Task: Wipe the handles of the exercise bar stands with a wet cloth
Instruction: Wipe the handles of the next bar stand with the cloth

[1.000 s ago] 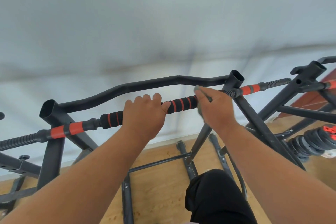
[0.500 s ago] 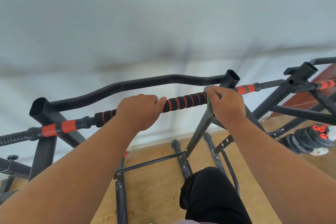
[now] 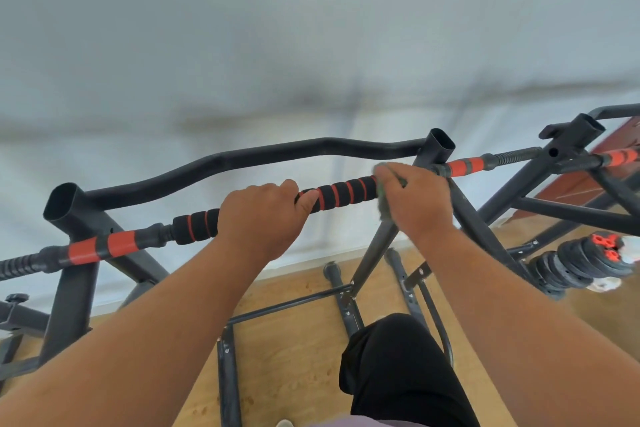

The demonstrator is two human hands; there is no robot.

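At the far left of the stand (image 3: pixel 69 288) we see the open top of its upright tube, and just below it the handle bar (image 3: pixel 194 224) runs across from the lower left toward the upper right: bare spiral thread at the left edge, then an orange sleeve, then black foam ringed with thin orange bands. Our left hand (image 3: pixel 261 218) is wrapped around that foam near the middle of the bar, fingers curled over the top and thumb tucked along the grip, steadying it. A short stretch of foam shows between the hands. Our right hand (image 3: pixel 414 199) is closed over the bar at the right end of the foam, just beside the right upright, and pinches the wet cloth (image 3: pixel 382 194), of which only a greenish-grey edge peeks out above and below the fingers. We judge the wiping of this bar to be under way, with the cloth at the right end of the foam. The next move calls for drawing the cloth along the grip with firm pressure while the left hand shifts aside. Farther right stand a second stand (image 3: pixel 568 146) with its own orange handle, not yet touched, and a stack of weight plates (image 3: pixel 581 262) on the wooden floor (image 3: pixel 294 357).
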